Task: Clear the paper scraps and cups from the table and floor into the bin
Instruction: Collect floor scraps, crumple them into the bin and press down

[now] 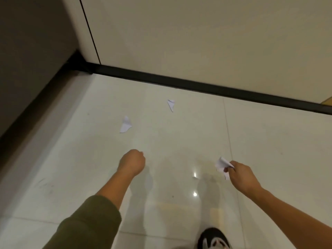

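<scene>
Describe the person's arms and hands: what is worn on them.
The left arm wears an olive-green sleeve that ends at mid-forearm; below it the forearm and left hand are bare. The right arm shows no sleeve in view, and the right hand is bare too. No gloves, watch, rings or bands are visible.

The floor (179,137) is off-white tile crossed by thin grey grout lines, edged by a black skirting board (197,87) under a plain cream wall panel (197,33) with 1 dark vertical seam, while the side wall (32,42) is dull grey-brown. The near paper scrap (125,125) and the far paper scrap (171,104) are white, faintly lilac, as is the crumpled scrap (221,165) in the right hand (242,174). The sleeve (86,225) is olive green, the shoe (213,239) black with white and grey.
</scene>
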### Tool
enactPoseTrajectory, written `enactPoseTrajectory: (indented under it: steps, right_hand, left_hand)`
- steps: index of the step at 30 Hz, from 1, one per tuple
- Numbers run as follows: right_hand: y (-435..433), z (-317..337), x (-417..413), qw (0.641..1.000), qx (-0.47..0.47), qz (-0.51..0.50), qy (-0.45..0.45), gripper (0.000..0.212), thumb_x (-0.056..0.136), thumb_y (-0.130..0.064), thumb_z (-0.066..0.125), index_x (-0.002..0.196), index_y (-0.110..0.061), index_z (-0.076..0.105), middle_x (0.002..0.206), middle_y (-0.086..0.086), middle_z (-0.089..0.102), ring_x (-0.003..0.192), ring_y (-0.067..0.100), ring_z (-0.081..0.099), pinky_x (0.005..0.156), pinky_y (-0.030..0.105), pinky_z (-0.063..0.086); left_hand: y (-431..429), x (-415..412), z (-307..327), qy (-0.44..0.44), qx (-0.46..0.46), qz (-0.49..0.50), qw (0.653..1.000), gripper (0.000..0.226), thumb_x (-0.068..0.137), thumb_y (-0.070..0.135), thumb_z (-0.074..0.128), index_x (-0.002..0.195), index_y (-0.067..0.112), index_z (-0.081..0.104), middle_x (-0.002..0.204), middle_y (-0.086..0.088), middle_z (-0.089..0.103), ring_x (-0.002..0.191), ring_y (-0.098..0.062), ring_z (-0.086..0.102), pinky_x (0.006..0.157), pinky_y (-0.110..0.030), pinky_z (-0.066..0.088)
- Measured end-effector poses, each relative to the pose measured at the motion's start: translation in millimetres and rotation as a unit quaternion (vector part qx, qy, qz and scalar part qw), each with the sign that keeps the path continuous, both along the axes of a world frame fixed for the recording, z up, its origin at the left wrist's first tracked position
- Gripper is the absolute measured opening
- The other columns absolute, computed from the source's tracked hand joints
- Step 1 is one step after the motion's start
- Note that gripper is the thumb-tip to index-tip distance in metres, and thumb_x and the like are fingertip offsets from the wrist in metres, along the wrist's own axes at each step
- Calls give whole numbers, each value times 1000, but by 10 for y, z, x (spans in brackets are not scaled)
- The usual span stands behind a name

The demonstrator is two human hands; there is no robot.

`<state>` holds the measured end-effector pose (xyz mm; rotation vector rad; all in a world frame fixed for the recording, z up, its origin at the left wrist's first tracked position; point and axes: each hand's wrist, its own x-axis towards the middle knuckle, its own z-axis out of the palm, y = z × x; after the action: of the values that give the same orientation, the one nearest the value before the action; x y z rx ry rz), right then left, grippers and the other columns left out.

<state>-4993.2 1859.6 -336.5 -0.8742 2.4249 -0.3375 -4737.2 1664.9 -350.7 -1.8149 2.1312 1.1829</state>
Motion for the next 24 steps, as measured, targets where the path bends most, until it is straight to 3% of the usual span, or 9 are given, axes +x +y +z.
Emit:
enactPoseTrajectory:
  steps: [7, 12, 14, 16, 17, 20, 21, 22, 24]
  right_hand:
    - [17, -514, -432, 989, 61, -128, -50, 36, 93, -36, 51, 95, 0, 49, 85, 12, 56, 75, 27, 53, 66, 29, 36]
    - [-169, -803, -407, 973, 68, -203, -90, 71, 73, -53, 70, 110, -1, 39, 100, 12, 56, 103, 38, 58, 80, 36, 40]
    - [-218, -841, -394, 980, 70, -166, -81, 49, 79, -47, 66, 103, -11, 41, 121, 13, 58, 109, 38, 57, 85, 38, 39]
    - [-231, -826, -400, 987, 72, -110, -93, 17, 88, -40, 56, 97, -30, 46, 143, -2, 40, 121, 34, 51, 97, 37, 35]
    - [-212, -837, -424, 989, 99, -70, -87, 18, 88, -47, 49, 101, -35, 48, 147, 3, 39, 120, 33, 52, 97, 36, 35]
    - [-209, -910, -573, 974, 216, 35, -59, 92, 50, -93, 15, 101, -23, 47, 99, 16, 64, 80, 30, 60, 71, 32, 44]
    - [-246, -919, -606, 977, 204, 37, -53, 88, 56, -91, 33, 105, -20, 53, 95, 17, 66, 77, 30, 61, 69, 30, 44]
    - [-341, -886, -632, 985, 163, 34, -49, 62, 70, -66, 62, 109, -18, 59, 98, 21, 68, 82, 33, 63, 71, 28, 43]
    - [-648, -824, -682, 997, 66, 39, -20, 16, 80, -15, 69, 93, -8, 63, 91, 20, 69, 87, 35, 63, 67, 27, 40]
  left_hand:
    - [-311, -30, -413, -97, -89, 38, 991, 50, 98, 43, 33, 106, 0, 57, 104, -19, 64, 97, -34, 59, 77, -34, 40]
    - [-575, -141, -540, -101, -93, 109, 984, 62, 92, 47, 47, 130, -1, 41, 127, -22, 51, 114, -40, 51, 90, -40, 41]
    - [-722, -149, -592, -107, -97, 121, 982, 72, 87, 52, 51, 135, 1, 34, 130, -22, 48, 114, -41, 50, 90, -43, 41]
    - [-889, -215, -636, -102, -104, 128, 981, 83, 82, 57, 53, 140, 3, 26, 132, -22, 44, 114, -42, 50, 90, -44, 42]
    - [-985, -266, -657, -92, -109, 128, 981, 87, 81, 59, 52, 143, 6, 21, 132, -23, 43, 113, -42, 51, 89, -44, 43]
    - [-1272, -400, -778, -87, -118, 105, 984, 82, 83, 60, 47, 145, 17, 15, 122, -24, 45, 102, -41, 55, 78, -41, 45]
    - [-1337, -400, -849, -92, -120, 88, 985, 74, 86, 59, 45, 143, 20, 20, 118, -24, 46, 98, -41, 56, 75, -39, 43]
    - [-1376, -390, -921, -94, -129, 72, 985, 63, 89, 55, 43, 138, 19, 27, 113, -24, 47, 94, -41, 56, 74, -38, 42]
    - [-1386, -357, -1039, -104, -174, 46, 978, 44, 96, 43, 38, 123, 9, 42, 102, -24, 50, 82, -38, 54, 71, -38, 40]
